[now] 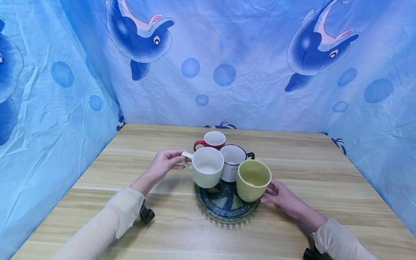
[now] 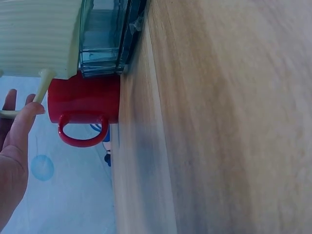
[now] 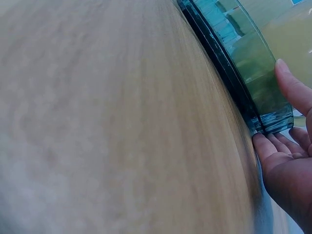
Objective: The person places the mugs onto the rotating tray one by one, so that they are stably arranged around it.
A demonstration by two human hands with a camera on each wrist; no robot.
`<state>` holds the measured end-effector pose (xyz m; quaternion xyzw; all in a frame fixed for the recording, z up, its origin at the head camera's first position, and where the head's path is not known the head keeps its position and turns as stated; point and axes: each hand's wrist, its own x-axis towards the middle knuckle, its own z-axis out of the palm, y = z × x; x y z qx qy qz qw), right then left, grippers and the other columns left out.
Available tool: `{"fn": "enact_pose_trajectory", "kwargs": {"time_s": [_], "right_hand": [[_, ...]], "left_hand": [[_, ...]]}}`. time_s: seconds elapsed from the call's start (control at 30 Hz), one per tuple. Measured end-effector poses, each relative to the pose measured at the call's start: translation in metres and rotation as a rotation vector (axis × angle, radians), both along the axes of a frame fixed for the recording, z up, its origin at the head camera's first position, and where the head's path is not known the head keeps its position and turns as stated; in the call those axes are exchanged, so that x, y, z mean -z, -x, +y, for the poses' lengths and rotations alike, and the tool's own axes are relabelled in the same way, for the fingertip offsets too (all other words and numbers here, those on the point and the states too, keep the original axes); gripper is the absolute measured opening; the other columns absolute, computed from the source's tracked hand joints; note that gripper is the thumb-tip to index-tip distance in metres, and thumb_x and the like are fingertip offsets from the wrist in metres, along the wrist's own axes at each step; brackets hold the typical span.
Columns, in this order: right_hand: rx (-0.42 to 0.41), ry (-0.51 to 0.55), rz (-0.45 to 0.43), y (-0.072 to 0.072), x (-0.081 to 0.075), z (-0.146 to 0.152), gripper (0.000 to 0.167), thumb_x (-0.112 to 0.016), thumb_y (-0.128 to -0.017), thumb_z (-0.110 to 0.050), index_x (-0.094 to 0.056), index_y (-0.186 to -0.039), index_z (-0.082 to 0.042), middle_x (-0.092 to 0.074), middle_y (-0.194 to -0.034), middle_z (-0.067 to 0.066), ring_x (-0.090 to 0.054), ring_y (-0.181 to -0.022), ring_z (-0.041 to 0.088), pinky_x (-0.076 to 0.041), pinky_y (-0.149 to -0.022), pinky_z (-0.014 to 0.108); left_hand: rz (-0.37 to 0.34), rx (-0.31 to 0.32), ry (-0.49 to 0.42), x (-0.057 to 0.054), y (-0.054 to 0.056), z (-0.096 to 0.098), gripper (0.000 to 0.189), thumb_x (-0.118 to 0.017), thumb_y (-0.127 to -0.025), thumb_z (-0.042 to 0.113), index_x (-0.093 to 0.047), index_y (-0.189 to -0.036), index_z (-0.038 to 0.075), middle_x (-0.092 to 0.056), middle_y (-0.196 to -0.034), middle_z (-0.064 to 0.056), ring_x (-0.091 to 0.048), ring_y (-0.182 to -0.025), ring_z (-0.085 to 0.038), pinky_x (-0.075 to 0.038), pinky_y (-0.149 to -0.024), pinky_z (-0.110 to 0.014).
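Observation:
My left hand point(image 1: 164, 166) pinches the handle of a pale green ribbed mug point(image 1: 208, 177), upright at the left of a round clear glass dish point(image 2: 100, 61). In the left wrist view its base is level with the dish's rim. My right hand point(image 1: 282, 198) holds the right side of a yellow-green mug point(image 1: 250, 193); this mug leans slightly and shows through the glass in the right wrist view. The thumb point(image 3: 292, 87) is near the dish's rim, with the other fingers below. Between these mugs stands a white mug point(image 1: 229, 173) with a black rim and handle, its base partly hidden.
A red mug point(image 2: 85, 100) with a white inside stands on the wooden table point(image 1: 156, 224) behind the dish, its handle to the left. A blue dolphin-print cloth point(image 1: 208, 47) hangs around the table's back and sides. The dish's floor point(image 1: 227, 206) has a dark blue pattern.

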<state>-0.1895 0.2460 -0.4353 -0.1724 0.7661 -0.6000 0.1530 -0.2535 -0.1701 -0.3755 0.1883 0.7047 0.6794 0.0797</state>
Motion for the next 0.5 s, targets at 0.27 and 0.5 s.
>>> {"fn": "enact_pose_trajectory", "kwargs": {"time_s": [0.27, 0.5], "right_hand": [[0.006, 0.001, -0.011, 0.0004, 0.0016, 0.0001, 0.091, -0.071, -0.083, -0.006, -0.010, -0.147, 0.015, -0.022, -0.150, 0.037, -0.027, -0.137, 0.051, -0.045, -0.100, 0.015], [0.011, 0.010, -0.013, -0.0005, 0.0017, -0.0008, 0.090, -0.070, -0.083, -0.005, -0.011, -0.148, 0.015, -0.022, -0.151, 0.037, -0.033, -0.138, 0.043, -0.045, -0.100, 0.014]], "left_hand": [[-0.006, 0.034, 0.012, 0.0018, -0.0010, 0.0040, 0.041, -0.056, -0.096, 0.003, -0.048, -0.129, -0.019, -0.075, -0.094, 0.004, -0.070, -0.089, -0.005, -0.061, -0.076, -0.024], [-0.005, 0.038, 0.024, 0.0027, 0.0008, 0.0050, 0.040, -0.055, -0.096, 0.003, -0.048, -0.130, -0.019, -0.074, -0.103, -0.013, -0.070, -0.091, -0.007, -0.061, -0.076, -0.026]]}}
